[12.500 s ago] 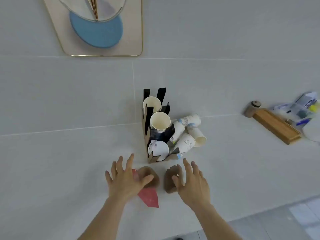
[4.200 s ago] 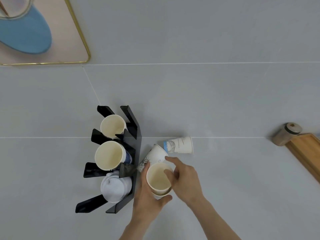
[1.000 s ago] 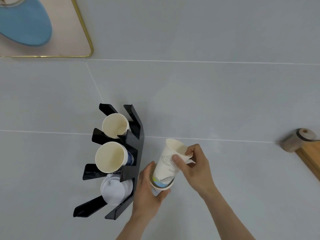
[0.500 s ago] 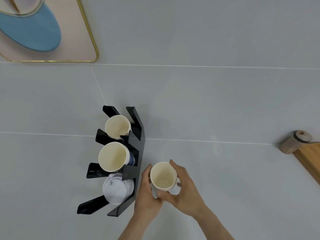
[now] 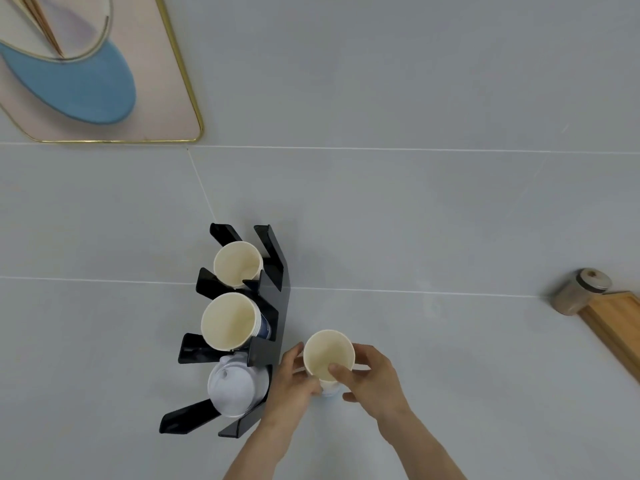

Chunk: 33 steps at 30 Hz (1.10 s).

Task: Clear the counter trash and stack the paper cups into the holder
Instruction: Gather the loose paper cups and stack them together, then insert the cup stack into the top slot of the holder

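Note:
A stack of nested paper cups [image 5: 327, 355] stands upright on the grey counter, just right of the black cup holder [image 5: 273, 306]. My left hand [image 5: 294, 386] grips its left side and my right hand [image 5: 367, 379] grips its right side, thumb on the rim. The holder's back slot has a cream cup [image 5: 237, 263]. A stack of cups [image 5: 228, 322] fills the middle slot. White lids [image 5: 232, 389] sit in the front slot.
A pink board with a gold rim [image 5: 166, 109] carrying a blue disc [image 5: 79, 84] lies at the far left. At the right edge are a small round jar [image 5: 578, 294] and a wooden tray [image 5: 620, 327].
One second ago my right hand was lowering a cup into the stack held by my left hand. Now the cup sits fully nested and both hands clasp the upright stack.

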Each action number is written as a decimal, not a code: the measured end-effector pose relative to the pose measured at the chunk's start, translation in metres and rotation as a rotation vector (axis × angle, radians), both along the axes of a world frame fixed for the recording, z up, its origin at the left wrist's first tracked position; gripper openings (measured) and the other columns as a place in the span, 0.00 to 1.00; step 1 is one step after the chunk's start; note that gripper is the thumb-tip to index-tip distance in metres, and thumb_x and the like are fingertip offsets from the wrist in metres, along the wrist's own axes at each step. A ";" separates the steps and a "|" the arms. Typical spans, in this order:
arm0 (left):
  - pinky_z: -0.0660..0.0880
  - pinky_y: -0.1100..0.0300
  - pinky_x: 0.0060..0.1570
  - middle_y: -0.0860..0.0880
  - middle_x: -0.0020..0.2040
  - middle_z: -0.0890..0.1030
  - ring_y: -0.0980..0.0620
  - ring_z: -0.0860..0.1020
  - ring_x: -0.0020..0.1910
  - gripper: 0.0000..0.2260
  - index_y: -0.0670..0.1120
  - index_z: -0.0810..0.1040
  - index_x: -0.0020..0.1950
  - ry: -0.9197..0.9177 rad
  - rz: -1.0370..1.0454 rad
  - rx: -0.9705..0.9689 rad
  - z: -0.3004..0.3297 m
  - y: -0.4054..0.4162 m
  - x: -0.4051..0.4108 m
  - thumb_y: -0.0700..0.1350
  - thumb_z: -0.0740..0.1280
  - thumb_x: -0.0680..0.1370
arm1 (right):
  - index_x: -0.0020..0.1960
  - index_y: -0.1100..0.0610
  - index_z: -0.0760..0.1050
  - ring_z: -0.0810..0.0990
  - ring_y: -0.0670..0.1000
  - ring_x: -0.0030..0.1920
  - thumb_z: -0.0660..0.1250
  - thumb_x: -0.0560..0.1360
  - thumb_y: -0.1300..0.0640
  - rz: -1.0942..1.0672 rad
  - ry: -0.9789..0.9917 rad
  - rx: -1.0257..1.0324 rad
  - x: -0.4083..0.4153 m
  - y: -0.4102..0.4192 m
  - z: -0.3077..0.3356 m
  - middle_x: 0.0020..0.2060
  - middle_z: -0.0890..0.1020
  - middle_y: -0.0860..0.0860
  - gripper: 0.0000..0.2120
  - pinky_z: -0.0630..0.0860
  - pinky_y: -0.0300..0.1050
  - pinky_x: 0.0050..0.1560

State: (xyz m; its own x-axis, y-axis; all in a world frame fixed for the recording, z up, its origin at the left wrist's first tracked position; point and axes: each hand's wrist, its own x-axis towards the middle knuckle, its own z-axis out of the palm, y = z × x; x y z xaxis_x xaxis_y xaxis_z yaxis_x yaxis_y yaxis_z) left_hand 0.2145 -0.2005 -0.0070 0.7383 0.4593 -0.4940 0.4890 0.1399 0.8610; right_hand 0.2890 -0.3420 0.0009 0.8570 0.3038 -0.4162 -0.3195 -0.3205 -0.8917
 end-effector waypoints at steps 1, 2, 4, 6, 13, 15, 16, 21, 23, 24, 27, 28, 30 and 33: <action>0.79 0.53 0.57 0.52 0.60 0.79 0.53 0.77 0.60 0.27 0.54 0.73 0.66 0.008 0.032 -0.077 0.007 0.000 0.001 0.39 0.68 0.68 | 0.60 0.51 0.80 0.85 0.49 0.50 0.80 0.70 0.52 -0.015 0.001 -0.013 -0.001 0.000 0.001 0.54 0.84 0.46 0.21 0.87 0.52 0.41; 0.79 0.55 0.54 0.51 0.59 0.79 0.51 0.77 0.60 0.21 0.52 0.74 0.64 0.019 0.050 -0.107 0.011 0.000 0.002 0.38 0.67 0.73 | 0.60 0.52 0.80 0.85 0.50 0.51 0.78 0.71 0.52 -0.026 0.009 -0.019 -0.002 0.000 0.001 0.53 0.84 0.48 0.18 0.87 0.52 0.42; 0.81 0.52 0.53 0.50 0.58 0.80 0.48 0.79 0.60 0.11 0.52 0.77 0.56 0.039 0.060 -0.062 0.017 -0.001 0.003 0.39 0.64 0.78 | 0.58 0.52 0.82 0.84 0.52 0.52 0.73 0.76 0.53 -0.042 0.049 -0.003 -0.004 -0.001 0.007 0.52 0.84 0.51 0.12 0.87 0.53 0.44; 0.80 0.44 0.59 0.48 0.56 0.83 0.46 0.81 0.57 0.09 0.54 0.80 0.50 0.038 0.061 0.002 0.021 -0.001 0.004 0.41 0.65 0.76 | 0.53 0.51 0.83 0.83 0.55 0.53 0.66 0.79 0.57 -0.049 0.092 0.005 -0.006 -0.005 0.017 0.51 0.84 0.54 0.08 0.87 0.53 0.45; 0.84 0.53 0.48 0.43 0.45 0.85 0.45 0.82 0.44 0.09 0.49 0.85 0.46 -0.128 0.043 0.004 0.073 0.000 0.011 0.38 0.66 0.79 | 0.52 0.58 0.85 0.82 0.55 0.37 0.63 0.78 0.62 -0.095 0.020 0.006 0.010 -0.017 0.070 0.47 0.84 0.61 0.11 0.87 0.55 0.43; 0.84 0.55 0.47 0.42 0.49 0.85 0.47 0.84 0.44 0.07 0.46 0.84 0.52 -0.188 0.054 0.005 0.091 0.007 0.018 0.40 0.68 0.79 | 0.52 0.59 0.85 0.82 0.55 0.35 0.65 0.78 0.62 -0.104 -0.033 0.038 0.015 -0.015 0.096 0.45 0.84 0.61 0.10 0.87 0.56 0.44; 0.84 0.57 0.45 0.43 0.50 0.85 0.47 0.84 0.44 0.07 0.45 0.83 0.55 -0.216 0.061 0.000 0.102 0.011 0.021 0.40 0.68 0.79 | 0.52 0.59 0.85 0.82 0.55 0.34 0.65 0.78 0.62 -0.110 -0.061 0.058 0.018 -0.013 0.110 0.44 0.84 0.61 0.10 0.87 0.56 0.45; 0.84 0.61 0.39 0.45 0.48 0.83 0.50 0.84 0.40 0.06 0.43 0.80 0.55 -0.382 0.076 -0.026 0.164 0.040 0.033 0.42 0.69 0.79 | 0.50 0.58 0.84 0.83 0.55 0.34 0.67 0.78 0.62 -0.149 -0.211 0.130 0.025 0.015 0.180 0.44 0.84 0.58 0.07 0.87 0.57 0.48; 0.84 0.61 0.39 0.46 0.48 0.83 0.51 0.84 0.39 0.06 0.44 0.79 0.56 -0.420 0.076 -0.029 0.187 0.058 0.033 0.42 0.69 0.79 | 0.49 0.57 0.84 0.84 0.55 0.34 0.68 0.78 0.61 -0.142 -0.261 0.154 0.025 0.033 0.202 0.44 0.84 0.58 0.06 0.87 0.56 0.48; 0.84 0.61 0.40 0.46 0.48 0.83 0.51 0.84 0.38 0.07 0.44 0.79 0.57 -0.431 0.081 -0.021 0.198 0.067 0.034 0.43 0.69 0.80 | 0.50 0.58 0.84 0.84 0.55 0.34 0.68 0.78 0.61 -0.138 -0.279 0.161 0.026 0.043 0.212 0.45 0.84 0.59 0.06 0.87 0.55 0.47; 0.85 0.55 0.45 0.44 0.49 0.83 0.48 0.84 0.40 0.10 0.42 0.80 0.59 -0.466 0.105 0.006 0.222 0.099 0.033 0.43 0.69 0.80 | 0.52 0.59 0.84 0.85 0.55 0.34 0.69 0.77 0.60 -0.124 -0.322 0.169 0.026 0.076 0.234 0.46 0.84 0.59 0.07 0.87 0.51 0.45; 0.85 0.55 0.46 0.44 0.49 0.84 0.48 0.84 0.40 0.10 0.42 0.80 0.59 -0.474 0.113 0.016 0.229 0.110 0.033 0.43 0.69 0.79 | 0.52 0.59 0.84 0.85 0.55 0.34 0.69 0.77 0.60 -0.116 -0.330 0.173 0.026 0.088 0.239 0.45 0.84 0.58 0.07 0.87 0.50 0.44; 0.84 0.55 0.45 0.44 0.49 0.84 0.47 0.84 0.38 0.10 0.43 0.81 0.59 -0.475 0.125 0.038 0.237 0.132 0.032 0.44 0.69 0.79 | 0.51 0.60 0.84 0.85 0.54 0.34 0.69 0.77 0.60 -0.102 -0.336 0.180 0.025 0.110 0.246 0.43 0.84 0.56 0.07 0.87 0.50 0.45; 0.85 0.56 0.44 0.44 0.49 0.84 0.47 0.83 0.38 0.09 0.43 0.81 0.58 -0.466 0.144 0.068 0.240 0.161 0.030 0.44 0.69 0.79 | 0.52 0.61 0.84 0.85 0.54 0.34 0.69 0.77 0.60 -0.097 -0.325 0.177 0.025 0.141 0.246 0.41 0.83 0.55 0.07 0.87 0.50 0.45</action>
